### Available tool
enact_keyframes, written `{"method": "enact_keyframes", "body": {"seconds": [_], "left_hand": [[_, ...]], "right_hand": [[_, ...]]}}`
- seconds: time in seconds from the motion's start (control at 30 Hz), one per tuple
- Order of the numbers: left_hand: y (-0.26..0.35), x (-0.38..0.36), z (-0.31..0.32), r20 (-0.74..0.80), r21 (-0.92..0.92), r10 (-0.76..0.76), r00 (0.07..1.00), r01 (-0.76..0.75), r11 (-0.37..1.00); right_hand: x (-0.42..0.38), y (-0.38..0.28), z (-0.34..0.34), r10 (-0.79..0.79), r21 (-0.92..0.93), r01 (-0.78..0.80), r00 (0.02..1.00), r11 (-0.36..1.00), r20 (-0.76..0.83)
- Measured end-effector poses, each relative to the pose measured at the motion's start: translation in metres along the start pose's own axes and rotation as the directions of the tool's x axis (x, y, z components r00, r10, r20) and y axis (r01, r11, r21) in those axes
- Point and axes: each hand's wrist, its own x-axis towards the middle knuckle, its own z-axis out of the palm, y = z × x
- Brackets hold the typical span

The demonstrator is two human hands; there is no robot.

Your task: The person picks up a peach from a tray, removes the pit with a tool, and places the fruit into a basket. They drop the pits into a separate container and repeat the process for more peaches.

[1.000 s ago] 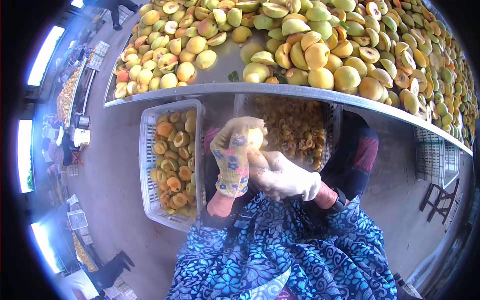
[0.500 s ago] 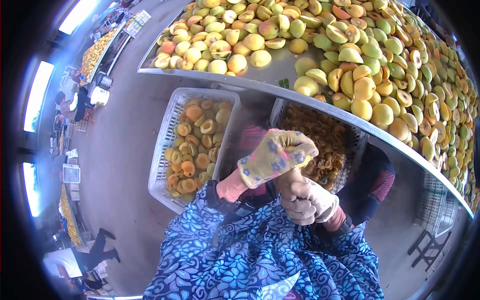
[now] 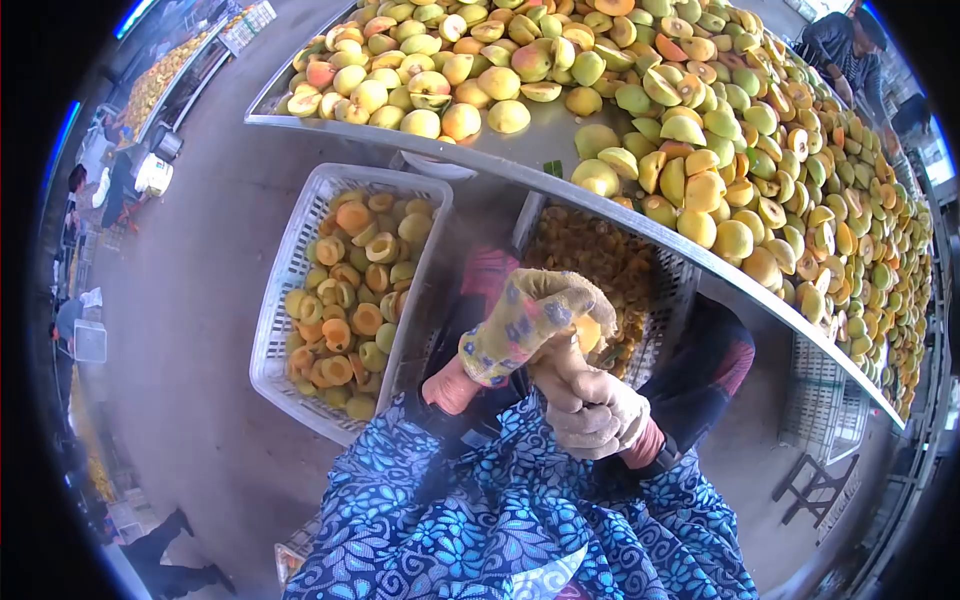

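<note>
My left hand [image 3: 540,318], in a floral-patterned glove, is closed round a yellow-orange peach half [image 3: 588,333], part of which shows at the fingertips. Pressed up against it from below right, my right hand [image 3: 592,405] wears a plain pale glove. Its fingers are curled into a fist with the thumb side towards the fruit; whatever they grip is hidden. Both hands are in front of my blue floral apron [image 3: 450,510]. Beneath and beyond them stands a crate of brownish-yellow scraps [image 3: 590,245], partly covered by the hands and the table edge.
A metal table [image 3: 545,135] heaped with halved peaches [image 3: 700,190] runs across the top. On the floor to the left is a white crate [image 3: 268,330] of peach halves. Stacked crates [image 3: 825,400] and a small stool [image 3: 818,488] stand right. A person [image 3: 850,55] is at the far right.
The view has swung slightly, shifting the scene leftward and bringing a person into sight at the upper right. The hands stay together; more of the orange fruit shows at my left fingertips.
</note>
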Motion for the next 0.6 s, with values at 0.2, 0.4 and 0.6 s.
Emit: {"method": "enact_keyframes", "body": {"seconds": [0.2, 0.4, 0.6], "left_hand": [[0.001, -0.001, -0.015, 0.079, 0.061, 0.039, 0.996, -0.044, 0.997], [0.003, -0.006, 0.000, -0.028, -0.483, 0.210, 0.977, -0.197, 0.853], [0.001, -0.006, -0.037, -0.506, -0.352, 0.060, 0.860, -0.269, 0.896]], "right_hand": [[0.005, -0.003, 0.035, -0.075, -0.384, -0.106, 0.901, 0.917, -0.428], [0.030, 0.006, 0.015, -0.046, 0.081, 0.044, 0.999, 0.996, 0.022], [0.001, -0.010, 0.028, -0.420, -0.356, 0.350, 0.897, 0.866, -0.141]]}}
